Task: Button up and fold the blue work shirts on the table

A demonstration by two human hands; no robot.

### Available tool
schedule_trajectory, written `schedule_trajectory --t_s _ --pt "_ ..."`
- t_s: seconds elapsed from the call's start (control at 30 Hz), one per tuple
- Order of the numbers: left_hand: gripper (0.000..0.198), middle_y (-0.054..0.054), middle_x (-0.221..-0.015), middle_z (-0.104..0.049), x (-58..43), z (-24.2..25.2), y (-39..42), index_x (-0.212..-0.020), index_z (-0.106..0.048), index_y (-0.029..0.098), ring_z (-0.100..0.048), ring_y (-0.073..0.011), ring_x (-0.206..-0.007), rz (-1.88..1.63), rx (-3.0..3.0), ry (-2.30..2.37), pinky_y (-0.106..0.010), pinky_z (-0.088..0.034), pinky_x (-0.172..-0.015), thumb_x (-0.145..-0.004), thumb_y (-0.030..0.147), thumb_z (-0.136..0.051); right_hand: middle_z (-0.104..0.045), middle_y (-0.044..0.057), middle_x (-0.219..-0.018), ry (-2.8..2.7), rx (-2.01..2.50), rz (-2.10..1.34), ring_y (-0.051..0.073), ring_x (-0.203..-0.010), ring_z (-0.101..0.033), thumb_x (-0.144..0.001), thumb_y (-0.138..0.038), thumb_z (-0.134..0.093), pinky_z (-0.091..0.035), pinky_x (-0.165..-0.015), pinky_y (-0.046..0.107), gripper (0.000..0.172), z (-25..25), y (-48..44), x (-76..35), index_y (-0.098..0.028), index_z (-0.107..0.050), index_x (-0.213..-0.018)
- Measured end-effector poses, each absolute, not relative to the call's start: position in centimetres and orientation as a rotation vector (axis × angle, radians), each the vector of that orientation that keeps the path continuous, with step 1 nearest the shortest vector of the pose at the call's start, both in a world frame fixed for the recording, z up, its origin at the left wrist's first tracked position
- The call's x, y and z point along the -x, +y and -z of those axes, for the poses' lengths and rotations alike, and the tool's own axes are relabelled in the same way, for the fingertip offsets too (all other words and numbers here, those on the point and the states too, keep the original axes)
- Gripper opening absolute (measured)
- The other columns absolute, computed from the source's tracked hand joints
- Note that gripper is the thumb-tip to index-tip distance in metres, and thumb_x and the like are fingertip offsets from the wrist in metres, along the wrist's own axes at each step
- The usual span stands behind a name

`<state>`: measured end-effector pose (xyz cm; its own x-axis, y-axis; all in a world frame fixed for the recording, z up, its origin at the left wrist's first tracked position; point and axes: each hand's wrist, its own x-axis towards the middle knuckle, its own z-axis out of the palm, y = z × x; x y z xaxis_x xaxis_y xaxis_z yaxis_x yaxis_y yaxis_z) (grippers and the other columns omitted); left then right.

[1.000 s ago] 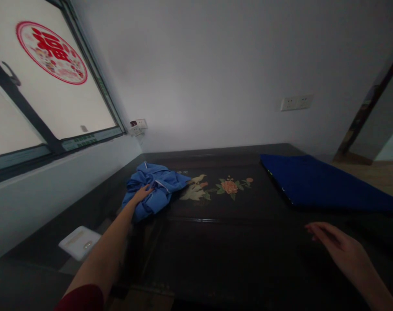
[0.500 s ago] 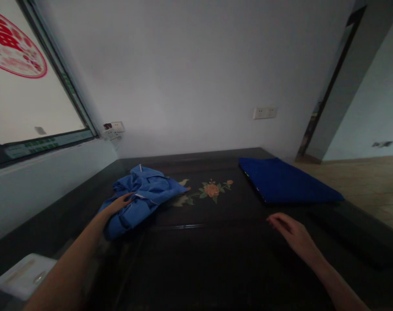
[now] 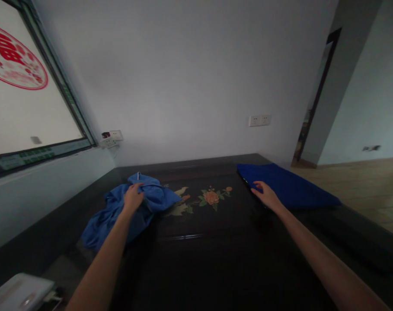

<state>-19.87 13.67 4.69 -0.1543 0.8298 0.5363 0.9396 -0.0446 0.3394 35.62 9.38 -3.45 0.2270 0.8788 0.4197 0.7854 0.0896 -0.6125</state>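
Note:
A crumpled light-blue cloth garment [image 3: 162, 198] with seams and a pale edging lies in loose folds at the left of the dark table. My left hand [image 3: 133, 198] is on top of it, fingers curled into the fabric; the fingertips are partly hidden. Toward the right, my right hand [image 3: 266, 195] hovers at the near left edge of a flat dark-blue cloth-covered piece [image 3: 293, 185]. Its fingers are bent and a little apart, with nothing visible between them. I cannot tell whether it touches that edge.
The dark table [image 3: 190, 268] has a painted flower and bird [image 3: 211, 198] in its middle. A white box-like object [image 3: 21, 291] sits at the near left, beside my forearm. Beyond the table stands a wall with sockets [image 3: 260, 120]; a window [image 3: 37, 116] is on the left.
My left hand has moved up and right over the garment, whose folds have shifted and spread leftward. My right hand has moved forward and left, to the dark-blue piece's edge. The view has tilted slightly.

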Motion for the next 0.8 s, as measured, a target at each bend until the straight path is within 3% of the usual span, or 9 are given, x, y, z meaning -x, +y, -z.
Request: schedule_trajectory --t_s 0.1,0.17,0.23,0.33,0.47,0.63,0.8 --pt "0.035 -0.011 -0.109 -0.065 11.9 -2.0 12.9 -0.104 -0.062 0.016 -0.057 -0.0235 -0.109 1.142 2.135 -1.773 -0.043 -0.038 -0.102 -0.075 0.009 -0.044 -0.056 0.018 -0.123 -1.644 1.965 0.062 0.028 -0.116 -0.052 -0.084 -0.031 -0.052 -0.038 -0.098 0.044 0.046 4.8 10.6 -34.8 -0.012 -0.048 -0.126" --pt "0.036 -0.007 -0.110 -0.064 7.6 0.4 11.8 -0.105 -0.062 0.020 -0.056 -0.0227 -0.110 1.110 2.311 -1.590 -0.050 -0.028 -0.108 -0.076 0.007 -0.044 -0.051 0.020 -0.131 -1.664 2.131 0.226 0.032 -0.123 -0.045 -0.085 -0.029 -0.052 -0.030 -0.102 0.053 0.049 5.7 10.6 -35.0 -0.014 -0.046 -0.131" --pt "0.037 -0.006 -0.113 -0.063 5.0 2.4 10.5 -0.106 -0.061 0.022 -0.054 -0.0213 -0.113 1.016 2.483 -1.414 -0.049 -0.026 -0.110 -0.077 0.006 -0.045 -0.046 0.020 -0.136 -1.652 2.218 0.282 0.033 -0.128 -0.040 -0.085 -0.030 -0.052 -0.025 -0.103 0.056 0.051 6.3 10.3 -35.7 -0.015 -0.044 -0.133" --pt "0.034 -0.007 -0.117 -0.061 4.3 3.7 9.5 -0.103 -0.062 0.022 -0.053 -0.0200 -0.116 0.999 2.632 -1.300 -0.041 -0.036 -0.105 -0.079 0.006 -0.045 -0.051 0.018 -0.134 -1.569 2.165 0.132 0.032 -0.128 -0.041 -0.086 -0.034 -0.050 -0.026 -0.104 0.053 0.047 6.4 9.9 -36.8 -0.016 -0.051 -0.130" --pt "0.025 -0.005 -0.097 -0.067 5.3 3.8 9.8 -0.095 -0.063 0.019 -0.061 -0.0180 -0.097 1.098 2.716 -1.422 -0.032 -0.048 -0.088 -0.084 0.010 -0.042 -0.066 0.017 -0.113 -1.371 2.085 0.005 0.030 -0.109 -0.058 -0.091 -0.035 -0.038 -0.040 -0.094 0.048 0.040 5.8 9.8 -37.8 -0.019 -0.061 -0.120" --pt "0.025 -0.004 -0.089 -0.068 5.4 4.1 10.7 -0.091 -0.065 0.019 -0.063 -0.0168 -0.086 1.041 2.775 -1.537 -0.028 -0.049 -0.078 -0.082 0.011 -0.043 -0.059 0.024 -0.122 -1.152 1.937 0.071 0.032 -0.114 -0.055 -0.093 -0.039 -0.025 -0.043 -0.094 0.044 0.056 4.1 9.9 -38.9 -0.004 -0.054 -0.125" --pt "0.025 -0.006 -0.091 -0.068 5.3 4.0 10.3 -0.090 -0.067 0.020 -0.063 -0.0188 -0.088 1.050 2.820 -1.546 -0.031 -0.049 -0.081 -0.081 0.014 -0.044 -0.061 0.017 -0.121 -1.262 1.384 -0.214 0.028 -0.115 -0.055 -0.086 -0.060 -0.036 -0.038 -0.102 0.043 0.064 1.6 8.8 -32.4 -0.010 -0.059 -0.119"
